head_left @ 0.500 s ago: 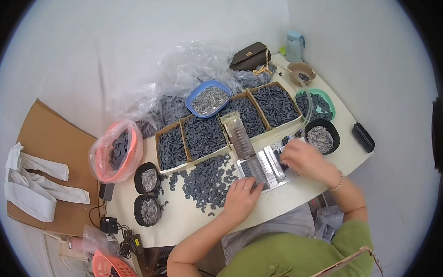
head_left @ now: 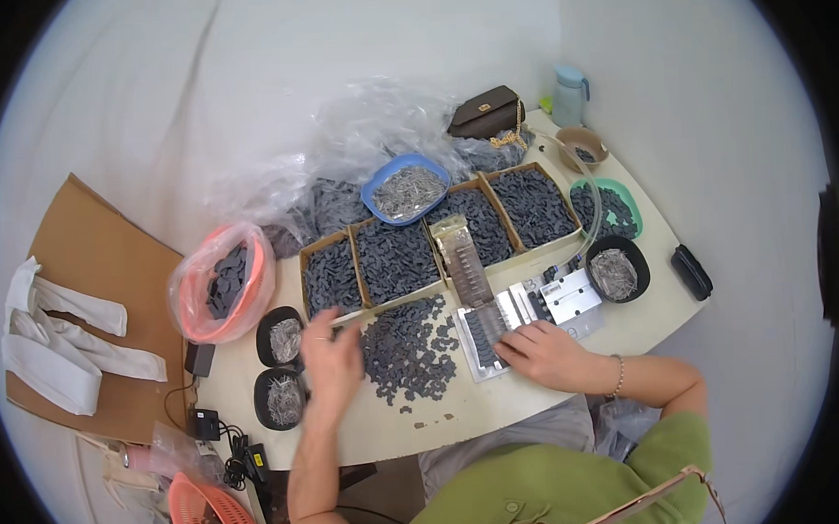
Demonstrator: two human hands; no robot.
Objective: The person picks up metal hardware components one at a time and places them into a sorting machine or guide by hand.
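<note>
My left hand (head_left: 332, 362) is raised at the left edge of a loose pile of small dark grey plastic pieces (head_left: 409, 350), close to two black bowls. Its fingers are smeared by motion, so what they hold does not show. On the metal fixture (head_left: 483, 375), my right hand (head_left: 554, 357) rests with fingers bunched at a row of dark pieces (head_left: 482, 338). Whatever is under its fingertips is hidden. A clear ribbed plastic strip (head_left: 464, 265) slopes up from the fixture onto the box edge. A silver block (head_left: 573, 296) with tubing sits at the fixture's right.
Behind lies a divided cardboard box (head_left: 405, 295) full of dark pieces. A blue tray (head_left: 373, 205) of metal pins sits on it. Black bowls of pins (head_left: 292, 310) (head_left: 640, 287) stand at both sides. A green bowl (head_left: 632, 199), black case (head_left: 690, 271) and pink basket (head_left: 182, 289) flank them.
My left hand has left the fixture and moved left, over the pile's edge. My right hand has come down and left from the silver block to the row of pieces. The view shifted slightly.
</note>
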